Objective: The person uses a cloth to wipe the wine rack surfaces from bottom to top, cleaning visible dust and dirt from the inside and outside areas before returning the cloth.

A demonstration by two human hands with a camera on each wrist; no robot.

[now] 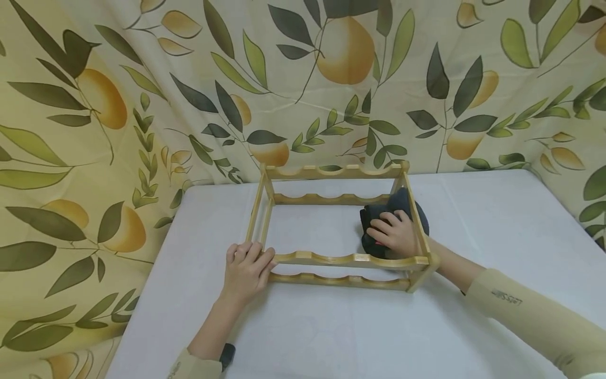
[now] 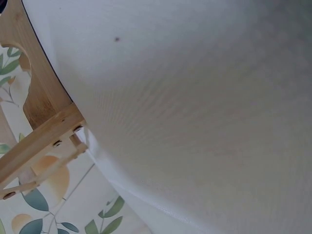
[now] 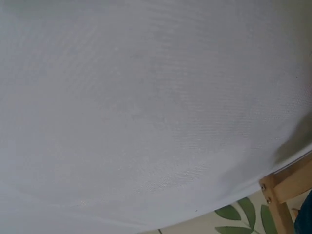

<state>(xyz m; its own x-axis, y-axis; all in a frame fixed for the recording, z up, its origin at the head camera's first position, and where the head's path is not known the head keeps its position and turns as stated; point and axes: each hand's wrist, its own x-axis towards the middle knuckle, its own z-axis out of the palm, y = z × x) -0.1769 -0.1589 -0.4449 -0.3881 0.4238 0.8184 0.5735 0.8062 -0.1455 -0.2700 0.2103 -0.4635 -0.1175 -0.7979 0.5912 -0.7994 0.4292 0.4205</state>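
Note:
A light wooden rack [image 1: 307, 258] with scalloped rails, like a wine rack, stands on the white-covered table. My left hand [image 1: 246, 271] grips its front left corner, fingers bent over the top rail. Through the rack's right side reaches my right hand [image 1: 400, 235], its fingers curled over a dark navy and black bundle of cloth [image 1: 402, 199]. That bundle lies at the right end, partly inside the rack and partly outside it. Part of the rack [image 2: 46, 87] shows in the left wrist view; a corner of the rack [image 3: 292, 183] shows in the right wrist view.
White cloth [image 1: 331, 326] covers the table. A curtain [image 1: 303, 105] printed with fruit and leaves hangs behind the table and along its left side. The rack's back rails [image 1: 331, 172] stand near the table's far edge.

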